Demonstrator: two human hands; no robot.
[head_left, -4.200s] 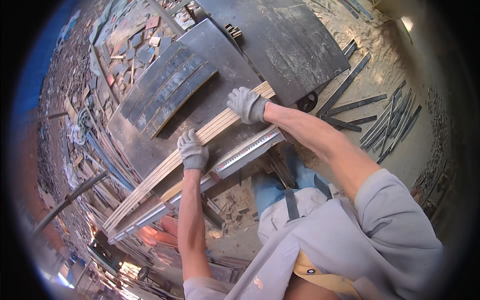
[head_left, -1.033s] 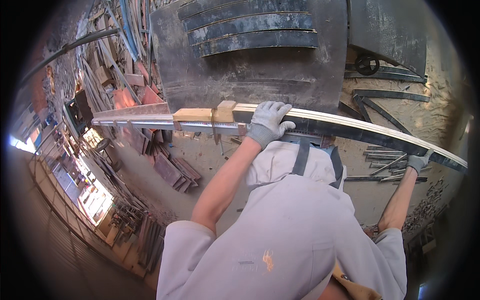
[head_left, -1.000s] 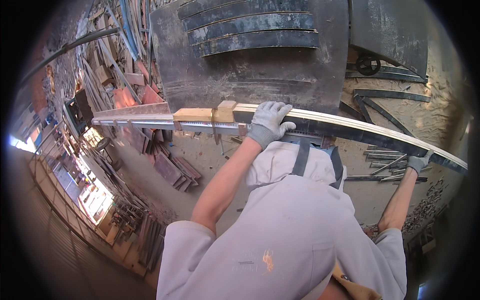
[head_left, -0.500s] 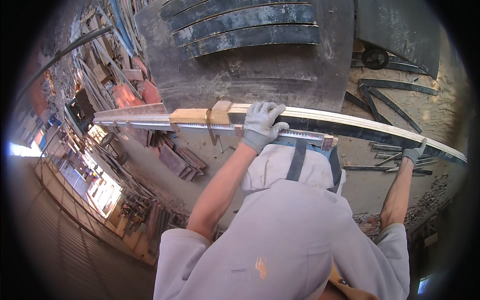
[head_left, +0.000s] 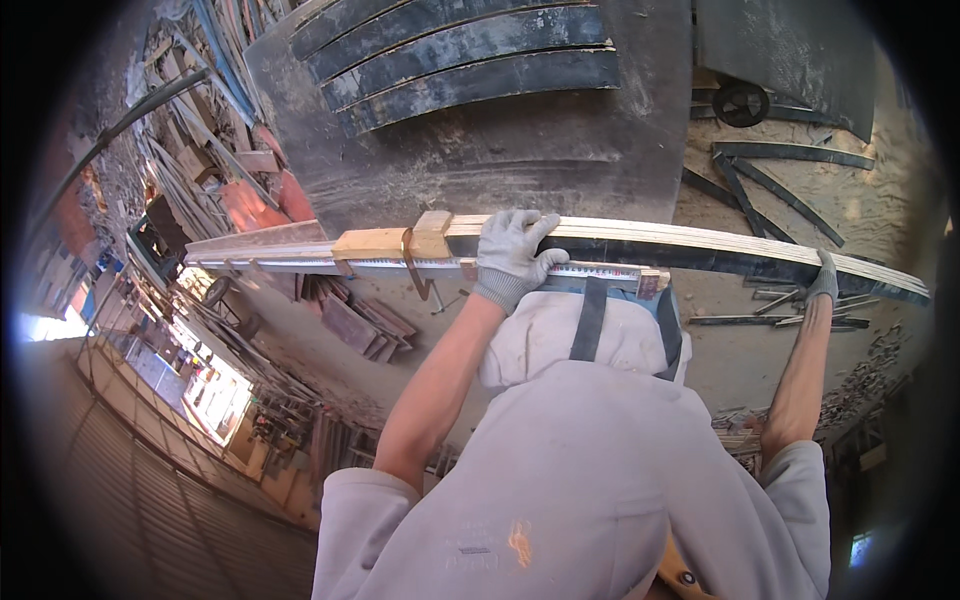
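Observation:
A bundle of long black-faced plywood strips [head_left: 680, 250] with pale layered edges lies across in front of me. My left hand [head_left: 513, 256], in a grey glove, is closed over the bundle near its left end, thumb toward me. Far to the right, my gloved right hand [head_left: 823, 279] grips the same bundle from the near side, its fingers partly hidden. The strips' left end meets a wooden block [head_left: 432, 238] fixed by a metal clamp [head_left: 411, 258]. A ruler scale [head_left: 600, 271] runs along the near edge, just under my left hand.
Beyond is a dark table [head_left: 480, 165] carrying several curved black strips [head_left: 470, 90]. More strips [head_left: 790, 190] lie on the floor at the right, with thin offcuts [head_left: 790, 321] closer to me. Reddish boards [head_left: 345, 320] and piled scrap wood [head_left: 190, 150] are at the left.
My right hand and the right end of the plywood strips have moved slightly away from me. The left hand stays on the bundle by the block. The whole view has shifted a little.

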